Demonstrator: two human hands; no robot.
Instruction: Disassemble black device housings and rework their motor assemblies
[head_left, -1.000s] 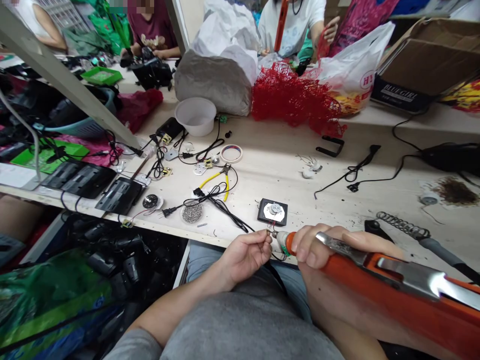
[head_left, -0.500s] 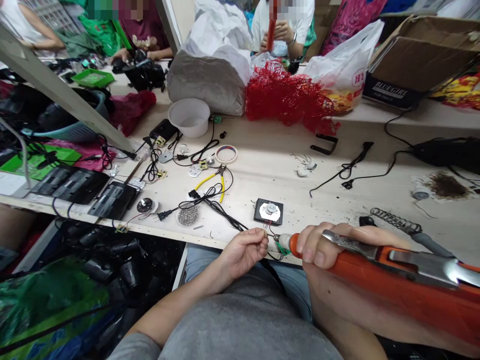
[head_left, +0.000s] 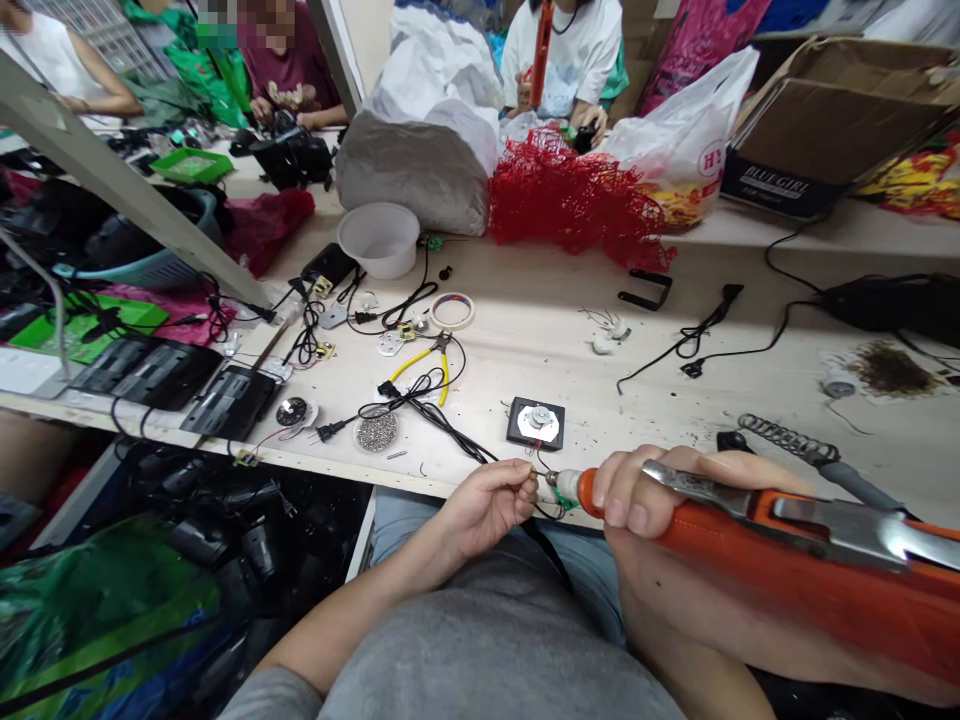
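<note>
My right hand (head_left: 645,490) is wrapped round an orange electric screwdriver (head_left: 750,540), held sideways with its bit pointing left. Thumb and fingers of my left hand (head_left: 491,500) are pinched together at the tip of that bit; whatever they hold is too small to make out. Just beyond the tip, on the bench, lies a black square part with a white plate and a round metal motor (head_left: 538,418) on top. Thin red wires run from it toward a green circuit board (head_left: 564,499), partly hidden behind the screwdriver's nose. A dish of small screws (head_left: 376,428) stands left of my hands.
Yellow-handled pliers (head_left: 420,366) and black power cords (head_left: 450,430) lie at centre-left, near a tape roll (head_left: 452,311) and a white bowl (head_left: 379,240). Black housings (head_left: 229,400) line the left edge. A soldering iron in a coiled holder (head_left: 795,440) is at right. Co-workers sit opposite.
My hands and the screwdriver hold nearly the same position. Across the bench, a co-worker's hands have moved apart and lower, beside the upright orange tool.
</note>
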